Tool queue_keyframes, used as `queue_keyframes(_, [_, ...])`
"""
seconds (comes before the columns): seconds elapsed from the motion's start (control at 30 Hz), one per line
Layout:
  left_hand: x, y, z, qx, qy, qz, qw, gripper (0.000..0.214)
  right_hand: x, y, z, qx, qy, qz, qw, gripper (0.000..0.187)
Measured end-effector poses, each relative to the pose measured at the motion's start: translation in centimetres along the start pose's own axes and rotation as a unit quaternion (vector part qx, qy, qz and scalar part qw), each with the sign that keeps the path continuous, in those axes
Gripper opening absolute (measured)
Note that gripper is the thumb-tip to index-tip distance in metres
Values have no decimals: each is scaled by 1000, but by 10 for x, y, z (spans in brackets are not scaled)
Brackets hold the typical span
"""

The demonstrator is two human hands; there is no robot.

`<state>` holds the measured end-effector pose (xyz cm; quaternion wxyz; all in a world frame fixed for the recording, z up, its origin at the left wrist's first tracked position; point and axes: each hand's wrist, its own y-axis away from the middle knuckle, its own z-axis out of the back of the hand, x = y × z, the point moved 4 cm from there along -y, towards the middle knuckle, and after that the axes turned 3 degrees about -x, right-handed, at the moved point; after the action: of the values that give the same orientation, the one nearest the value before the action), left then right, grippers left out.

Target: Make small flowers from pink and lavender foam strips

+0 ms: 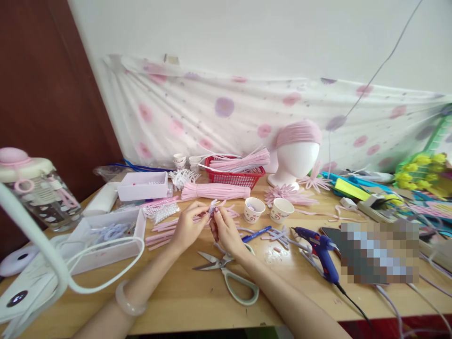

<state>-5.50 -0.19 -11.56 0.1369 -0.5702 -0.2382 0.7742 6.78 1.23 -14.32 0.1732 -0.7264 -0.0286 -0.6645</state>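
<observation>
My left hand (190,222) and my right hand (226,230) meet above the table, fingertips pinched together. Between them is a small bent piece of pale lavender pipe cleaner (213,205), partly hidden by the fingers. Pink pipe cleaners (163,235) lie on the wood behind and beside the left hand. Under the right wrist rest open scissors (243,288) with pale handles. A blue pen (259,232) and short lavender pipe cleaner pieces (277,237) lie just right of the right hand.
A blue glue gun (319,247) with its cord lies at the right. Two paper cups (281,210), a red basket (236,178) and a white foam head (296,160) stand behind. White trays (139,230) and a white looping tube (106,287) are at the left.
</observation>
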Motion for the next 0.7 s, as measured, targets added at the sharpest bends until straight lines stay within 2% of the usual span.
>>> queue_keyframes(0.17, [0,-4,3,34,28,31,999,23,8,-4,6,-28,-35,23,999,42])
queue_keyframes(0.4, [7,-6,2,45,67,100,992,30,11,-5,10,-32,-37,28,998,42])
queue_keyframes(0.53, [5,-5,2,42,67,104,991,27,7,-6,9,-20,-31,13,999,38])
queue_keyframes(0.7, [2,-5,2,53,54,92,993,20,5,-8,10,-11,-8,14,1000,43])
